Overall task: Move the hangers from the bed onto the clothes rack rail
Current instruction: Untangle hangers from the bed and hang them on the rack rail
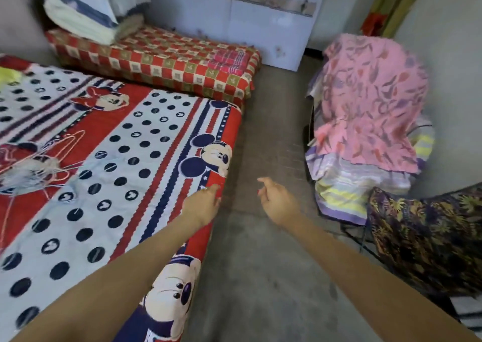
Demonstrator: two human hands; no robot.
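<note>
- Your left hand [203, 203] reaches out over the right edge of the bed [125, 211], which is covered in a red, white and navy cartoon-mouse quilt; the fingers lie loosely forward and hold nothing.
- Your right hand [273, 200] hangs over the grey concrete floor [260, 276] just beside the bed, fingers relaxed and slightly curled, nothing in it.
- The tangled heap of thin pink and pale wire hangers [39, 167] lies near the bed's left edge, well apart from both hands; it is blurred, so how many there are cannot be told.
- Across the floor stands a frame draped in a pink leaf-patterned blanket [370, 101] over striped cloth, possibly the clothes rack; no rail shows.
- A red-and-cream checked mattress [161, 60] lies beyond the bed's far edge.
</note>
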